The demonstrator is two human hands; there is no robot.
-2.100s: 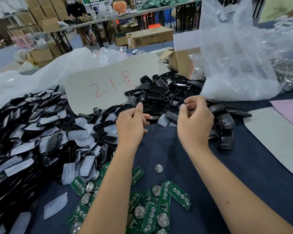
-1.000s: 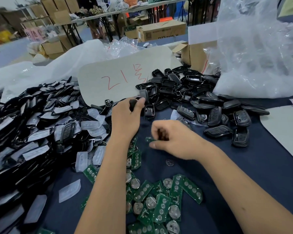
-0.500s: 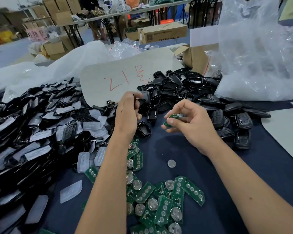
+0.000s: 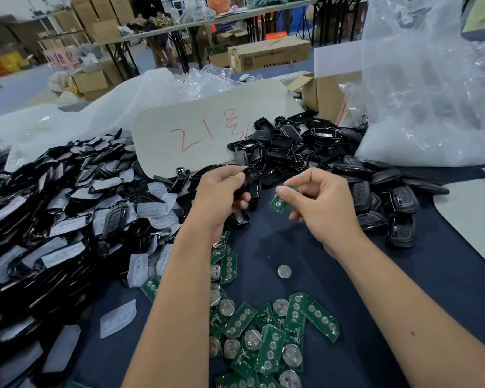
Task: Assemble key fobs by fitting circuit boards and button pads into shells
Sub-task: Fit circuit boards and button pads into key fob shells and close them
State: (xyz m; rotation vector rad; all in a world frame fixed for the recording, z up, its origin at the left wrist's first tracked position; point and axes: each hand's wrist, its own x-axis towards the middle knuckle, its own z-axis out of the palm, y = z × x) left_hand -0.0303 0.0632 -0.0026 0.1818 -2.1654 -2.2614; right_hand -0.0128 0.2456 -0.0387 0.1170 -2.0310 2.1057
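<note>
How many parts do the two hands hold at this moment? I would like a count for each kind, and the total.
black shell, gripped by the left hand: 1
green circuit board, pinched by the right hand: 1
Total: 2

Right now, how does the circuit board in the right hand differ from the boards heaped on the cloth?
The held circuit board is lifted and pinched by the right hand; the heaped boards lie flat and overlapping. The held one is half hidden by fingers; the heaped ones show whole. All are green.
</note>
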